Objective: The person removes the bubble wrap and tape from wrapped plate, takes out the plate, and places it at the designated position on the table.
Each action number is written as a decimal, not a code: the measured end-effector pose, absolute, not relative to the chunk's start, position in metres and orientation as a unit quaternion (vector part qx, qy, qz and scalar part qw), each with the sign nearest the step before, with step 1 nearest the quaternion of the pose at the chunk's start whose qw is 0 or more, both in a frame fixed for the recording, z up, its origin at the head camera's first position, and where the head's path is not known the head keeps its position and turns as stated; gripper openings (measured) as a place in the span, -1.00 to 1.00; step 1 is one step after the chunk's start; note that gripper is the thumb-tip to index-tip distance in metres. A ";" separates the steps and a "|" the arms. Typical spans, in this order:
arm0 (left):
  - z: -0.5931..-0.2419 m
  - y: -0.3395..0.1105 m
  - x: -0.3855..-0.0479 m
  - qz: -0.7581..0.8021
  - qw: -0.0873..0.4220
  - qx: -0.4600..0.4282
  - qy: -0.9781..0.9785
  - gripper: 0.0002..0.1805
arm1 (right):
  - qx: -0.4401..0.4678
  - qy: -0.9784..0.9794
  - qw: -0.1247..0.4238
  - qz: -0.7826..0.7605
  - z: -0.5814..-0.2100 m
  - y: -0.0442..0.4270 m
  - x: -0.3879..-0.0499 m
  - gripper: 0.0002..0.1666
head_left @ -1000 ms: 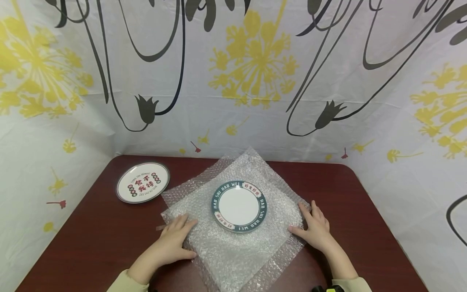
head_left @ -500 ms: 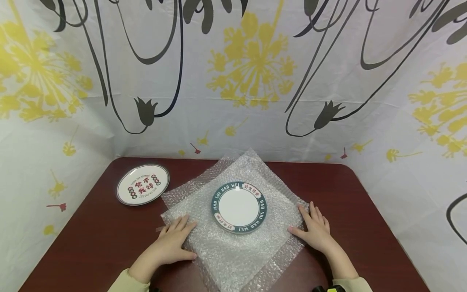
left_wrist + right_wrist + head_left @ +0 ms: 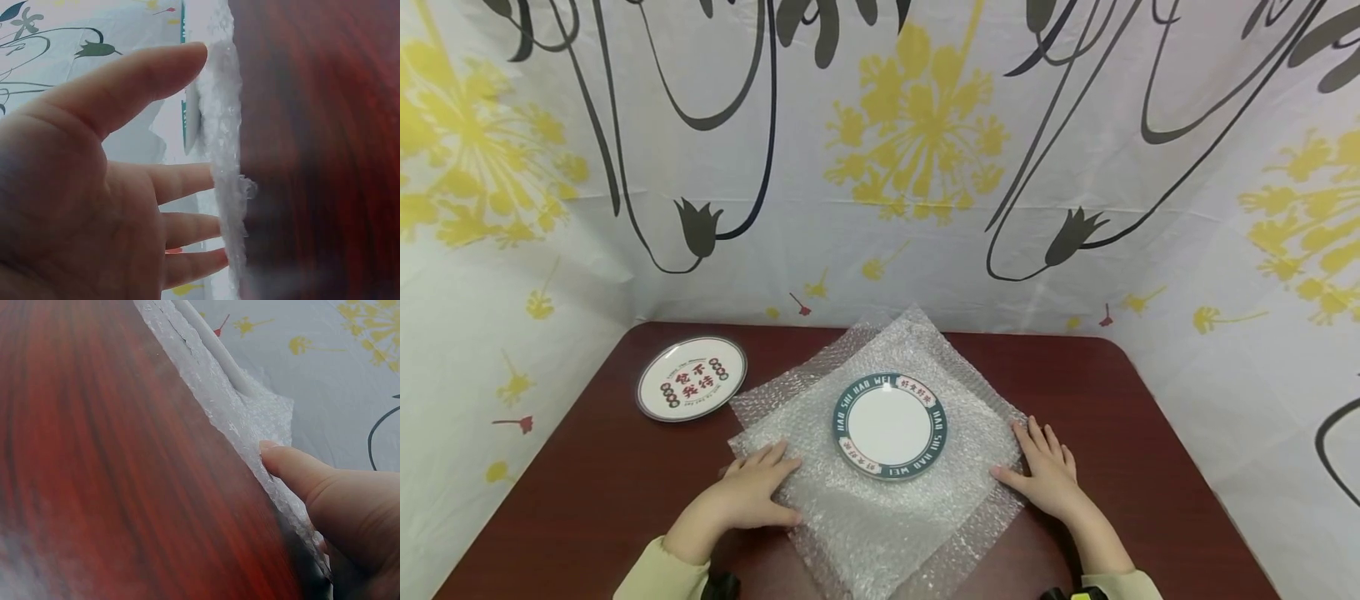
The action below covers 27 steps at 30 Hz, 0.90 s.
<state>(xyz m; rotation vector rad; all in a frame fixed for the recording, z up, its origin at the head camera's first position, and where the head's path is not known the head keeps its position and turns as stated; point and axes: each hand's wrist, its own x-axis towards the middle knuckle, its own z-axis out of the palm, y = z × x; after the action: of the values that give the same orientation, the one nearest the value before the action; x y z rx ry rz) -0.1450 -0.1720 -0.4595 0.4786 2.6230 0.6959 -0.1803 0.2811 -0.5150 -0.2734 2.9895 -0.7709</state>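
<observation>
A round plate [image 3: 891,427] with a white middle and a teal lettered rim lies on layered sheets of bubble wrap [image 3: 887,533], set cornerwise on the table. On the wrap's left edge rests my left hand [image 3: 748,493], fingers spread and thumb apart. In the left wrist view the fingertips of the left hand [image 3: 125,169] touch the bubble wrap [image 3: 225,125]. My right hand [image 3: 1047,471] touches the right corner of the wrap with extended fingers. From the right wrist, the thumb of the right hand [image 3: 350,506] meets the wrap's edge [image 3: 231,425]; its other fingers are mostly hidden.
A second plate [image 3: 692,378], white and oval-looking with red characters, lies at the table's back left. The dark red table [image 3: 1120,450] has rounded back corners. Patterned cloth [image 3: 880,283] hangs behind and at both sides.
My left hand's wrist and sleeve have shifted slightly, with the fingers still on the wrap's edge. The right hand, both plates and the bubble wrap stay practically where they were.
</observation>
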 end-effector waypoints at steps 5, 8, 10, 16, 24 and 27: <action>-0.457 -0.170 -0.147 0.259 0.161 0.163 0.938 -0.33 | -0.090 0.965 0.020 -0.246 -0.513 0.280 -0.180 0.14; -0.460 -0.167 -0.151 0.264 0.118 0.163 0.943 -0.45 | -0.090 0.965 0.019 -0.246 -0.513 0.280 -0.181 0.14; -0.461 -0.164 -0.154 0.274 0.090 0.164 0.943 -0.48 | -0.090 0.965 0.019 -0.245 -0.514 0.281 -0.180 0.14; -0.459 -0.156 -0.163 0.322 0.068 0.166 0.930 -0.51 | -0.089 0.965 0.016 -0.245 -0.516 0.282 -0.180 0.14; -0.456 -0.146 -0.172 0.375 0.093 0.122 0.914 -0.54 | -0.091 0.966 0.017 -0.241 -0.517 0.281 -0.181 0.14; -0.458 -0.141 -0.178 0.423 0.103 0.084 0.896 -0.53 | -0.091 0.966 0.016 -0.242 -0.518 0.281 -0.181 0.14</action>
<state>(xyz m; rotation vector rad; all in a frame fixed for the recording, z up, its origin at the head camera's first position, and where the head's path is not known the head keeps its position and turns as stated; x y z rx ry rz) -0.1777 -0.1406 -0.4583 0.2473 2.6450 1.2471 -0.1812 0.2812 -0.5176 -0.2826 3.0043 -0.7535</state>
